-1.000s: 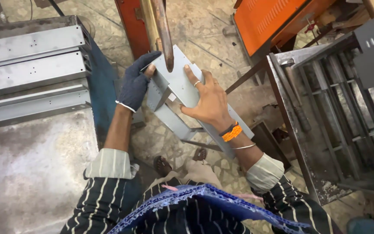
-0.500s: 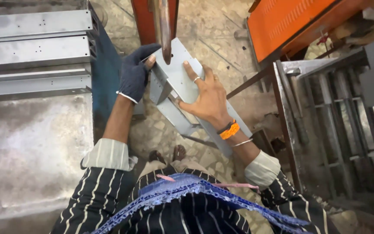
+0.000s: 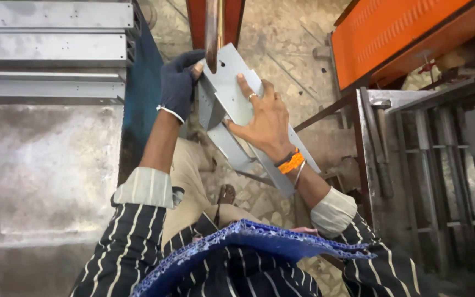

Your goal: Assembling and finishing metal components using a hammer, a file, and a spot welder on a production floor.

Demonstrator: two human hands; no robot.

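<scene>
- The left hand (image 3: pixel 178 83), in a dark glove, grips the top left edge of a grey metal bracket (image 3: pixel 232 88); its fingers (image 3: pixel 195 69) are curled shut around that edge.
- The right hand (image 3: pixel 264 118), bare, lies flat on the bracket's face, fingers (image 3: pixel 244 88) spread wide and pressing down rather than clasping; a ring shows on one finger and an orange band (image 3: pixel 292 162) on the wrist.
- The bracket is a long folded sheet-metal piece with small holes, held slanting above the stone floor (image 3: pixel 287 38), its upper end right under a vertical metal rod (image 3: pixel 212 33).
- The rod hangs in front of a red post (image 3: pixel 193 19).
- Grey metal channels (image 3: pixel 50 52) lie stacked along the counter's (image 3: pixel 39 165) far edge, at the left.
- An orange panel (image 3: pixel 391 33) and a steel rack (image 3: pixel 430 165) stand at the right.
</scene>
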